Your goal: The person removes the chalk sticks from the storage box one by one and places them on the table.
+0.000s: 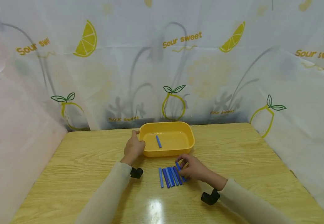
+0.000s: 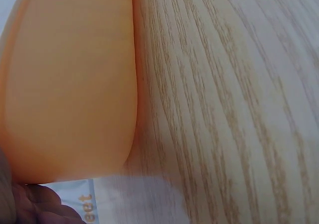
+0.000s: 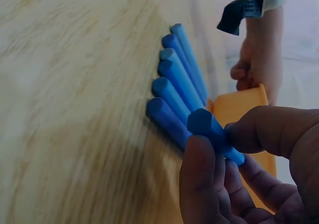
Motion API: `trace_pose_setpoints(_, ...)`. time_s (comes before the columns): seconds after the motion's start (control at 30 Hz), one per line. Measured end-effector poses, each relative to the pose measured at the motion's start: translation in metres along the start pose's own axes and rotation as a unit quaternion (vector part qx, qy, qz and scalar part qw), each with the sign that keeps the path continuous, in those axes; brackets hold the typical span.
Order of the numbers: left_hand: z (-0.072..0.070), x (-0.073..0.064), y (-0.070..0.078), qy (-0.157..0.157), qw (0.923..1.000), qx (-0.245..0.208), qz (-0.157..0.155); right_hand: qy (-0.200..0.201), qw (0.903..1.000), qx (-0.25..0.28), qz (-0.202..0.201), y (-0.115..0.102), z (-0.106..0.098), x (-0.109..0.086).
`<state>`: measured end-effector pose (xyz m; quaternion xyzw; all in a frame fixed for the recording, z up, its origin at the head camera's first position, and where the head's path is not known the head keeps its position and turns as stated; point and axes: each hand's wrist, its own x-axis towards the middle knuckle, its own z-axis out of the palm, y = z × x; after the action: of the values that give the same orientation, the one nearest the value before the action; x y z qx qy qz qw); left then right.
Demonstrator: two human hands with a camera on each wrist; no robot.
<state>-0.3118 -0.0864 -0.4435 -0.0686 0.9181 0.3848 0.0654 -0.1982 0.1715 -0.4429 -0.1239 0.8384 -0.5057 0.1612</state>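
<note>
A yellow plastic tray (image 1: 164,153) stands on the table, with one blue stick (image 1: 158,141) lying in it. My left hand (image 1: 134,147) grips the tray at its left end; curled fingertips (image 2: 42,204) show beside the tray wall in the left wrist view. Between thumb and fingers, my right hand (image 1: 193,168) pinches a blue hexagonal stick (image 3: 202,123), tilted, at the right end of a row. That row of several blue sticks (image 1: 169,177), in lighter and darker shades, lies side by side on the table in front of the tray.
The wooden table (image 1: 89,177) reaches back to a white cloth (image 1: 117,71) printed with lemons, which also hangs at both sides. Each wrist carries a black mount (image 1: 210,196).
</note>
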Motion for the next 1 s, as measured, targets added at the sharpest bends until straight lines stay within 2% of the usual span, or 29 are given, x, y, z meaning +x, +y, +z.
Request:
trace_pose_setpoints(0.27,-0.002,-0.001,0.002,0.005,0.9999,0.006,0.007,0.031,0.9990,-0.034,0.005,0.003,0.008,0.001)
trace_pose_setpoints(0.73,-0.001,0.000,-0.001,0.000,1.0000,-0.002,0.005,0.054,0.9934,-0.101,0.004,0.007,0.018,0.003)
trace_pose_setpoints(1.0,-0.001,-0.001,-0.001,0.000,1.0000,-0.006,0.005,0.048,0.9956,-0.080,0.002,0.004,0.019,0.003)
